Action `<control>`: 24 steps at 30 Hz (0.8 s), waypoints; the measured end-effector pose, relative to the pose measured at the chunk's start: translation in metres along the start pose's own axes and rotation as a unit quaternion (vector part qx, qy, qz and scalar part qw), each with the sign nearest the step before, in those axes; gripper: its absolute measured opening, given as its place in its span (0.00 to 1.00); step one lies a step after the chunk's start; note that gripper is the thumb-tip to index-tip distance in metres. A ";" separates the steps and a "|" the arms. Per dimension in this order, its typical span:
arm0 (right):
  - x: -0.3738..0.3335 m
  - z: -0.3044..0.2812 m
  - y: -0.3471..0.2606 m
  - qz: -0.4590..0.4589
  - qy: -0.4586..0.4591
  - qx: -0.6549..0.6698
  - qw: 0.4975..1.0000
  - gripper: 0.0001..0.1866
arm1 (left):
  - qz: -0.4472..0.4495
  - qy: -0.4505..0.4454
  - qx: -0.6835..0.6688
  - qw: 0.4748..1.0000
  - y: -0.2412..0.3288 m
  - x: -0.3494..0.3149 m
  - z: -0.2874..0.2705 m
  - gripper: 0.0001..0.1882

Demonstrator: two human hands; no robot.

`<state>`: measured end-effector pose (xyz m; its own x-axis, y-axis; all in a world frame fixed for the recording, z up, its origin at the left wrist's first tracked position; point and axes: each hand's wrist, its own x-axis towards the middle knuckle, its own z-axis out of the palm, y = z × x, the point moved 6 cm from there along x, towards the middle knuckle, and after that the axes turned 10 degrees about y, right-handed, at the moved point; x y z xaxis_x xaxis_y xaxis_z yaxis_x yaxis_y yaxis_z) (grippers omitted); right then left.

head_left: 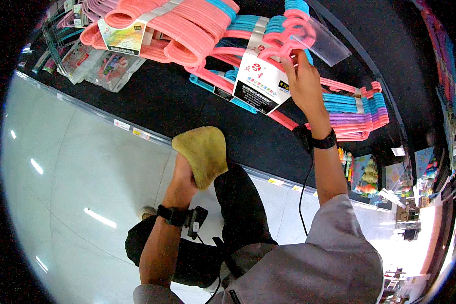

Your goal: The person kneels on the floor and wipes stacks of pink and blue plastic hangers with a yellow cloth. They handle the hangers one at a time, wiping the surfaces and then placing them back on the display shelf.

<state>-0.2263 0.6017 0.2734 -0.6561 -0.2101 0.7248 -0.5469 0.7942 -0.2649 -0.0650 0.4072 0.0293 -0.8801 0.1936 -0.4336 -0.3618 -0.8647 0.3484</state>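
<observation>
My right hand (306,83) reaches over the dark shelf, its fingers closed around the hook end of a pack of pink and blue clothes hangers (245,48) with a white label card. Below and to the left, a yellow-green cloth (202,152) hangs over my left hand (184,172), which holds it just off the shelf's front edge. The cloth covers most of the left fingers.
On the black shelf (162,93), more pink hangers (187,30) lie bundled to the left, beside clear plastic packets (111,68). Blue, purple and pink hangers (357,109) are stacked to the right. Price tags line the front rail (99,114). A cable (303,202) hangs from my right wrist.
</observation>
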 end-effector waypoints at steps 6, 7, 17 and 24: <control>-0.013 -0.019 -0.023 0.009 -0.053 -0.035 0.998 0.24 | 0.030 0.003 -0.047 0.998 0.013 -0.008 0.009 0.25; -0.016 -0.023 -0.027 0.009 -0.056 -0.026 0.998 0.24 | 0.059 0.004 -0.050 0.997 0.018 -0.008 0.009 0.25; -0.044 -0.047 -0.057 0.084 -0.089 0.107 0.987 0.20 | 0.089 0.063 -0.089 0.990 0.035 -0.003 -0.015 0.33; -0.109 -0.043 -0.042 0.041 -0.151 -0.049 0.987 0.18 | 0.198 0.129 -0.077 0.969 0.080 -0.014 -0.038 0.34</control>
<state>-0.1097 0.6158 0.2328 -0.8288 -0.2910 0.4779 -0.4426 0.8635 -0.2418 -0.0704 0.3183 0.0317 -0.8269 -0.2724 -0.4919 0.0562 -0.9105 0.4098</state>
